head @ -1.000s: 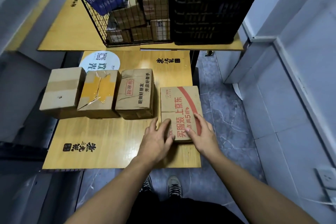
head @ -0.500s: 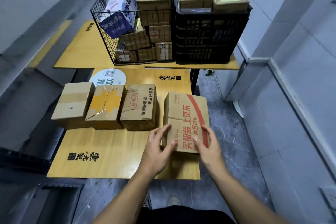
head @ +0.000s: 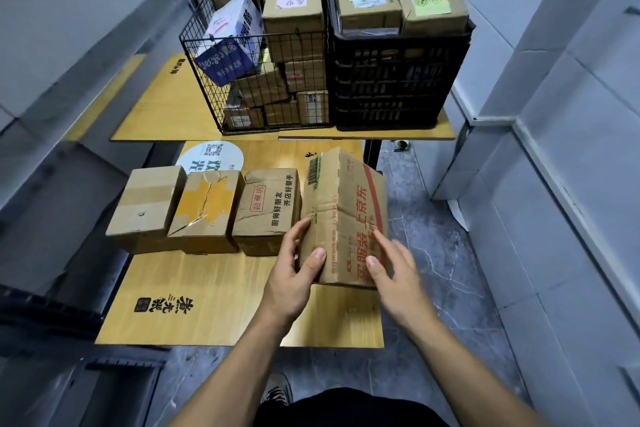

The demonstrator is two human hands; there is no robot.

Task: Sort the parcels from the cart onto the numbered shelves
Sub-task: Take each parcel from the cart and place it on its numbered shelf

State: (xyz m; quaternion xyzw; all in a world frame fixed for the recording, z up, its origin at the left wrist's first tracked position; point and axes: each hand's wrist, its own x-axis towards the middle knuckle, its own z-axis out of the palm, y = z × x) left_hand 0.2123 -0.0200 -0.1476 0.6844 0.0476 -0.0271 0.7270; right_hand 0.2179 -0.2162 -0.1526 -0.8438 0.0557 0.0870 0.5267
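Observation:
A brown cardboard parcel with red print point(head: 349, 215) is tilted up off the wooden table point(head: 207, 302) at its right side. My left hand point(head: 294, 270) grips its near left edge, thumb on the front face. My right hand point(head: 394, 270) holds its right side, fingers on the red print. Three other brown parcels stand in a row to the left: a plain taped one point(head: 147, 208), one with yellow tape point(head: 207, 210) and a crumpled one with black print point(head: 268, 210), which sits right beside the held parcel.
A wire basket point(head: 256, 76) and a black plastic crate point(head: 398, 80), both stacked with parcels, stand on a farther wooden table point(head: 156, 104). A white round sticker point(head: 209, 156) lies behind the row. Tiled walls close in on both sides; grey floor lies to the right.
Both hands have raised the red-printed parcel off the table and tipped it onto its edge, so its barcode side now faces up. The camera has tilted upward.

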